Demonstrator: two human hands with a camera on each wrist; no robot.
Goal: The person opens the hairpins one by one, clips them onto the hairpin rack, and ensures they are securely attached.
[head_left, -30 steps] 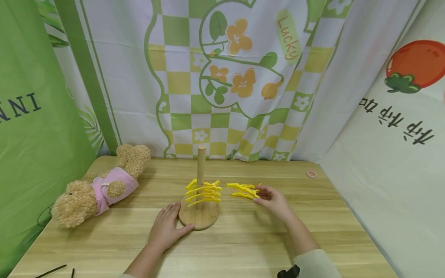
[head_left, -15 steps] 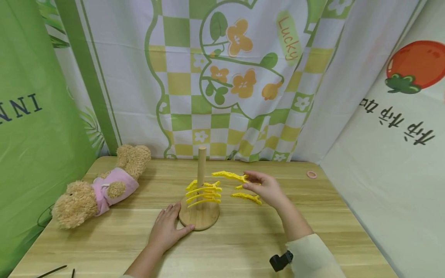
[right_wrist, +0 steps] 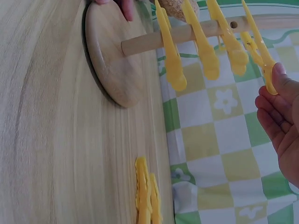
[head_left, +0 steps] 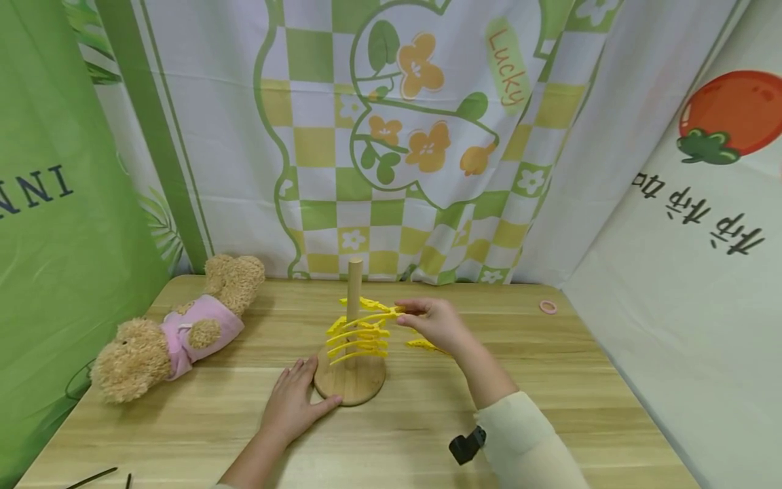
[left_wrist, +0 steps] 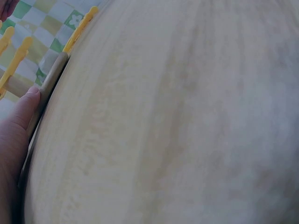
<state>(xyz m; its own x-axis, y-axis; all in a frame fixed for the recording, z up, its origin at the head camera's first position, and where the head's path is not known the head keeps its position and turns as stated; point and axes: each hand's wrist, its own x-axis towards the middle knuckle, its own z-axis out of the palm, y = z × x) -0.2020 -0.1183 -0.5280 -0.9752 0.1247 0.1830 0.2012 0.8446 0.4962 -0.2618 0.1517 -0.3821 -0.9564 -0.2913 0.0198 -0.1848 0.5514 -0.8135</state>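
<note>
A wooden post (head_left: 354,282) stands upright on a round wooden base (head_left: 353,390). Several yellow alligator hair clips (head_left: 360,334) are clamped on it, one above another. My right hand (head_left: 436,322) pinches the handle end of another yellow hair clip (right_wrist: 263,53) between thumb and fingers. That clip's jaws are spread and straddle the post above the others. My left hand (head_left: 296,402) lies at the left side of the base, fingers and thumb resting on its edge. Right of the post, loose yellow hair clips (right_wrist: 142,196) lie on the table, partly hidden by my right hand in the head view.
A teddy bear (head_left: 183,333) in a pink top lies on the left of the wooden table (head_left: 391,448). At the back right is a pink ring (head_left: 548,308). Thin dark sticks (head_left: 91,477) lie at the front left. A printed curtain (head_left: 391,224) hangs behind the table.
My right hand has picked up a hair clip from the table, lifted it and moved it left; the clip's jaws have opened around the post. The left hand has not moved.
</note>
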